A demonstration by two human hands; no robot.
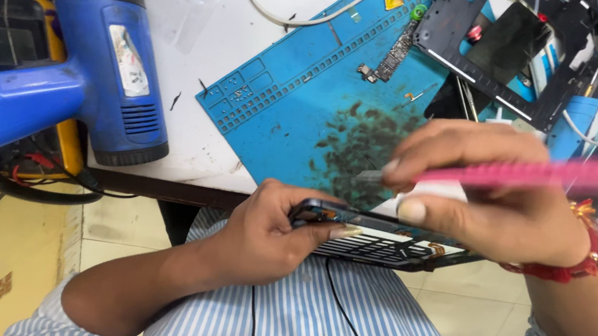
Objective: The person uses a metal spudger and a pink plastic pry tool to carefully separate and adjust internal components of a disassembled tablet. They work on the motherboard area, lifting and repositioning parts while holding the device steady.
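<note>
Opened phone frame (380,240): clamped in left hand (270,235), held off the bench's front edge. Pink-handled tool (525,175): pinched in right hand (486,200), tip over frame. Scraping step judged underway; steady, light strokes required. Blue mat (299,95), heat gun (115,63) behind.

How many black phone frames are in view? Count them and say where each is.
2. One black frame is held at the lap by the left hand, under the right hand with its pink tool. Another black frame lies past the blue mat. Clutter may hide others.
</note>
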